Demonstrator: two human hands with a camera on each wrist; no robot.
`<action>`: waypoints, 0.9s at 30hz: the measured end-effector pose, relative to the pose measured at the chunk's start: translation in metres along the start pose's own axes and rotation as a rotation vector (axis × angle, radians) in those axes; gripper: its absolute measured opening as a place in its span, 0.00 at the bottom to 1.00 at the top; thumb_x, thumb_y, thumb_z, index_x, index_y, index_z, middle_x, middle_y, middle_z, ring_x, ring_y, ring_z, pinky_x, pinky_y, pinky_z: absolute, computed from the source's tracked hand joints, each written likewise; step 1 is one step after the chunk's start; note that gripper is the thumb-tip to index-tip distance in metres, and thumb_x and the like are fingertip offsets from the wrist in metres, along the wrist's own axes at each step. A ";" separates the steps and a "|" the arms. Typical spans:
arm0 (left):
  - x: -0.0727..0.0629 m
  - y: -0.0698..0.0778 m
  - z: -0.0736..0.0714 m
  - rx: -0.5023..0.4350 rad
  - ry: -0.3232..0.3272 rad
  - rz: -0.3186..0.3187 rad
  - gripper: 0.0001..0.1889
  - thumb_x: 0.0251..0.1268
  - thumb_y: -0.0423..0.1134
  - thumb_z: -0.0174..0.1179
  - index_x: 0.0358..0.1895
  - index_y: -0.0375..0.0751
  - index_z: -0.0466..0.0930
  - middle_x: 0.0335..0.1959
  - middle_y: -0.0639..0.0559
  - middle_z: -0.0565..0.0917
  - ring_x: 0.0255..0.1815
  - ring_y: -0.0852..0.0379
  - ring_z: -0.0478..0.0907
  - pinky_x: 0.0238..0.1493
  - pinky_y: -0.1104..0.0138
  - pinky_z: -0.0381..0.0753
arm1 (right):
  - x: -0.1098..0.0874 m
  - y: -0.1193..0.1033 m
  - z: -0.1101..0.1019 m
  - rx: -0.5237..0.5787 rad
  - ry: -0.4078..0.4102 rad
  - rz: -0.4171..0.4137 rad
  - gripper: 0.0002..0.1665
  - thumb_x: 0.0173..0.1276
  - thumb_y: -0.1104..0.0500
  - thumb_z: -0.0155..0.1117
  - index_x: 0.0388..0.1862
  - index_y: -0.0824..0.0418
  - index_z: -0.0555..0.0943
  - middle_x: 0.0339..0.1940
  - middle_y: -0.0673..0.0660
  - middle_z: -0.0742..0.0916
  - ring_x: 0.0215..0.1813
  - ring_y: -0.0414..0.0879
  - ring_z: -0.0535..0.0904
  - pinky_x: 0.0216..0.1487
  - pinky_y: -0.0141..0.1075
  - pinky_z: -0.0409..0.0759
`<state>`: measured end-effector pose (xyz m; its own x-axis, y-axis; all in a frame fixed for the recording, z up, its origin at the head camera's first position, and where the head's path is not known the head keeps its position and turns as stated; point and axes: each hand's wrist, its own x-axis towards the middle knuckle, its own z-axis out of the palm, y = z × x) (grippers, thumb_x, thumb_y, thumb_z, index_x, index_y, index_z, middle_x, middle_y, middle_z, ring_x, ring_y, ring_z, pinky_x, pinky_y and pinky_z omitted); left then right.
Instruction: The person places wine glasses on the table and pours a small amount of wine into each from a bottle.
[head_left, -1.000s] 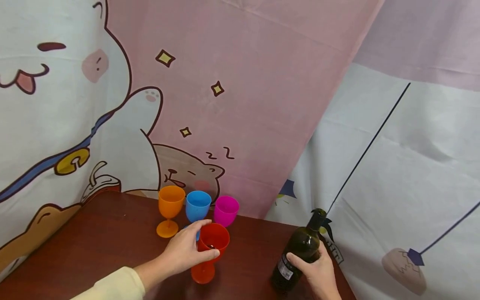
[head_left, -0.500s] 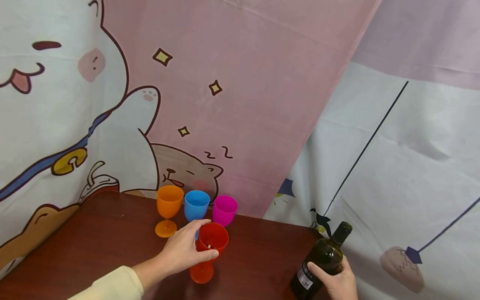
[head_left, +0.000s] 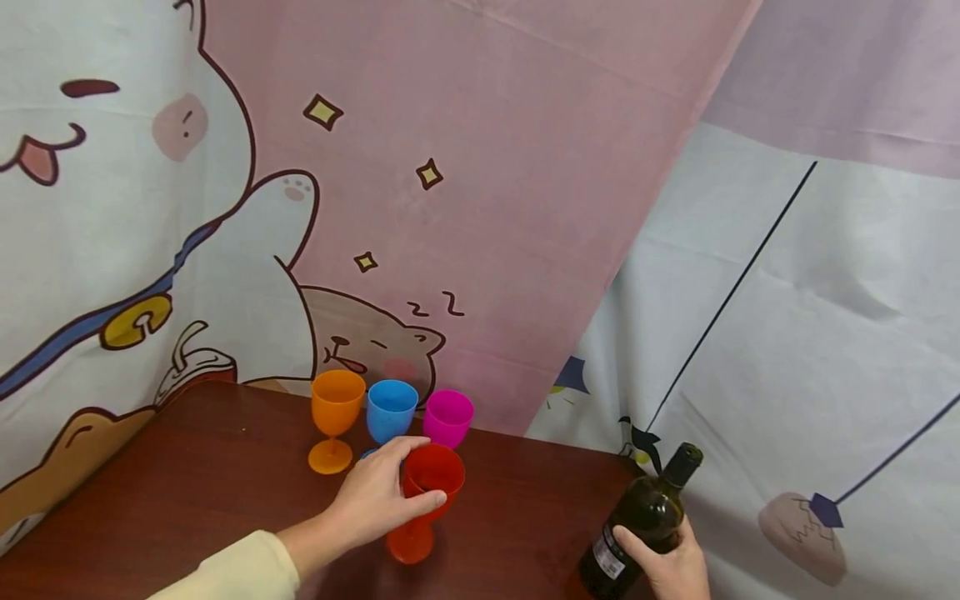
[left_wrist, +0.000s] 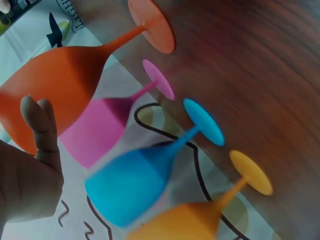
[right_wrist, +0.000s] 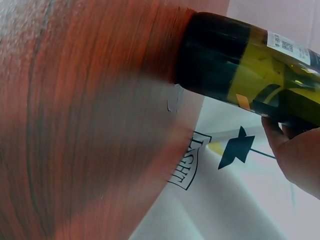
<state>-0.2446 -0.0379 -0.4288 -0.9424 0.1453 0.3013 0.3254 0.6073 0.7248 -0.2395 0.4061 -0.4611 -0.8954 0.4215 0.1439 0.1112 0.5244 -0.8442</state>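
Observation:
A red plastic goblet (head_left: 442, 471) stands at the front of the table, its round foot on the wood. My left hand (head_left: 375, 500) grips its bowl from the left, thumb at the near side and fingers behind. In the left wrist view the goblet (left_wrist: 75, 70) looks orange-red, with the fingertips against the bowl. Farther right, my right hand (head_left: 673, 568) grips a dark green wine bottle (head_left: 648, 512) round its body. Its neck leans up and to the right, and a white label faces me. The right wrist view shows the bottle's base (right_wrist: 200, 52) close to the tabletop.
Behind the red goblet, an orange goblet (head_left: 337, 402), a blue goblet (head_left: 392, 410) and a magenta goblet (head_left: 448, 417) stand in a row near the back edge. A printed cloth (head_left: 510, 208) hangs behind the brown table (head_left: 225, 492).
The bottle and my right hand have shifted right, and the neck has moved down and right. My left hand has lately moved slightly right with the red goblet. The back goblets stay put.

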 end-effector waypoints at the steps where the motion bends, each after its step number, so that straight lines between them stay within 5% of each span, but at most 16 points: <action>1: 0.003 0.003 0.004 -0.003 -0.006 0.008 0.42 0.55 0.62 0.79 0.71 0.48 0.77 0.68 0.50 0.84 0.58 0.49 0.84 0.54 0.50 0.91 | 0.000 0.000 -0.001 -0.002 0.001 0.004 0.56 0.55 0.42 0.88 0.77 0.55 0.70 0.56 0.60 0.90 0.40 0.30 0.83 0.42 0.28 0.82; 8: 0.031 0.030 0.040 0.012 -0.062 0.050 0.42 0.58 0.60 0.77 0.73 0.44 0.75 0.71 0.44 0.82 0.64 0.40 0.83 0.58 0.41 0.87 | -0.002 0.000 -0.002 0.002 0.012 -0.040 0.54 0.56 0.45 0.88 0.76 0.55 0.71 0.58 0.61 0.89 0.41 0.29 0.82 0.43 0.28 0.82; 15: 0.063 0.053 0.072 0.160 -0.080 0.093 0.41 0.61 0.61 0.73 0.74 0.47 0.74 0.70 0.47 0.83 0.60 0.43 0.85 0.54 0.42 0.89 | -0.005 0.000 0.000 0.000 0.020 -0.032 0.53 0.56 0.45 0.89 0.76 0.56 0.71 0.58 0.64 0.89 0.41 0.30 0.82 0.42 0.29 0.82; 23: 0.096 0.069 0.089 0.252 -0.086 0.002 0.41 0.67 0.58 0.71 0.78 0.43 0.71 0.73 0.46 0.80 0.64 0.40 0.84 0.64 0.40 0.84 | -0.004 -0.003 0.001 -0.021 -0.001 0.009 0.57 0.56 0.41 0.87 0.78 0.58 0.69 0.65 0.70 0.85 0.49 0.43 0.83 0.41 0.33 0.83; 27: 0.109 0.073 0.093 0.248 -0.100 -0.052 0.41 0.69 0.57 0.71 0.79 0.42 0.69 0.77 0.45 0.77 0.67 0.39 0.83 0.67 0.41 0.82 | -0.003 -0.002 0.001 -0.009 -0.002 0.013 0.58 0.55 0.41 0.88 0.78 0.57 0.69 0.65 0.69 0.85 0.49 0.41 0.83 0.42 0.33 0.83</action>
<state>-0.3311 0.0953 -0.4003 -0.9643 0.1777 0.1962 0.2590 0.7867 0.5604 -0.2374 0.4032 -0.4607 -0.8945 0.4272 0.1319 0.1269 0.5255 -0.8413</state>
